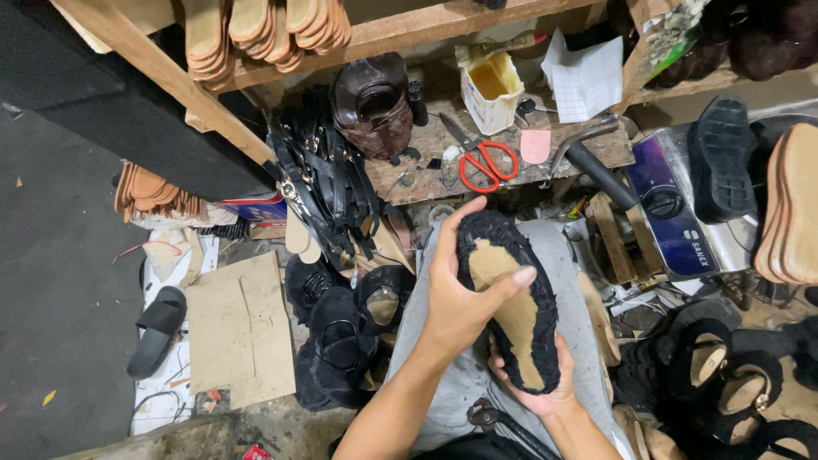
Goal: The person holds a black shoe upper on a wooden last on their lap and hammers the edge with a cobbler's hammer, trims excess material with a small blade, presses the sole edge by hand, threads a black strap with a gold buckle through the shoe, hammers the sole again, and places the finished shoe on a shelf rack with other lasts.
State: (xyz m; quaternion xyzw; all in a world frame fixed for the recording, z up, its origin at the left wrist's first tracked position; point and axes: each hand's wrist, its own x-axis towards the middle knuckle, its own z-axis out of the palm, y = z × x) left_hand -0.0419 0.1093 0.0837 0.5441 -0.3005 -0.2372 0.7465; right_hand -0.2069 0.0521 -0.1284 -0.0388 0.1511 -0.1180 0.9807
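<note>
Shoe upper (511, 307) over person's lap, sole side up: tan insole board in middle, black fuzzy material folded over rim all round. Edge wrap looks mostly done; no outsole on yet, judging by bare board. Left hand (460, 298) closed round shoe's side, thumb pressing across board. Right hand (532, 388) cupped under heel end, fingers curled round it. Red-handled scissors (486, 163) lie untouched on bench (588, 153) beyond.
</note>
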